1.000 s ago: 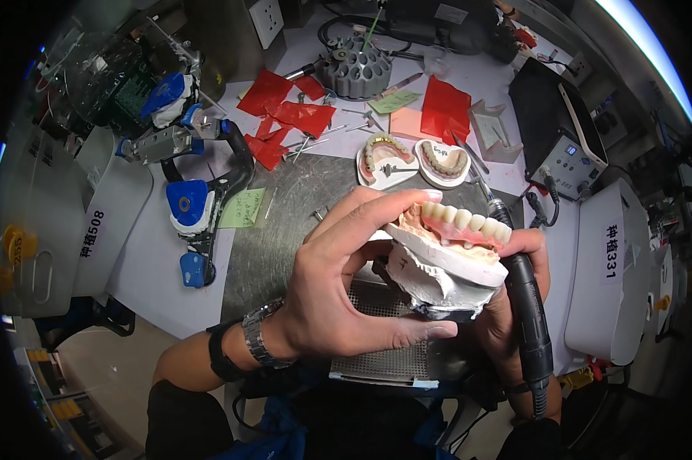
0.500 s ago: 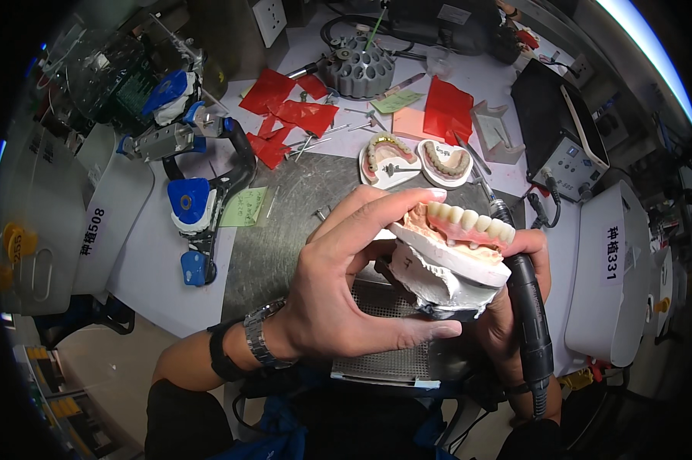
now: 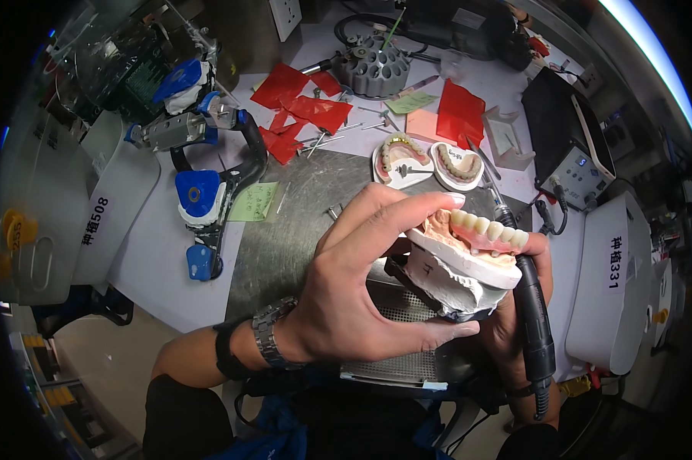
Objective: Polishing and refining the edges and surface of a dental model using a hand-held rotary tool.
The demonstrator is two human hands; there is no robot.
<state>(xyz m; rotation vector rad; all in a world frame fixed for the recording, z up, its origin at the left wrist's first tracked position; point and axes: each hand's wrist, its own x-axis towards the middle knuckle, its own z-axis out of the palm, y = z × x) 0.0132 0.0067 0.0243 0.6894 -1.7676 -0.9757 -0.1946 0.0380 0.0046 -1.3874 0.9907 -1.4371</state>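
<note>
My left hand grips a white plaster dental model, index finger along its upper edge and thumb beneath. On top of the model sits a denture bridge with pink gum and ivory teeth, facing away to the right. My right hand is at the model's right side, closed around a black dental handpiece whose cord hangs down; most of its fingers are hidden behind the model and handpiece. The handpiece's slim front end points up and away, past the bridge. Its tip does not appear to touch the teeth.
Behind my hands lie two more dental models. A blue and black articulator stands left. Red sheets, loose burs and a grey bur holder are farther back. A control box and white bins flank the bench.
The view has shifted, so most of the scene sits a little farther right. Both hands keep their hold; the model is tilted slightly differently.
</note>
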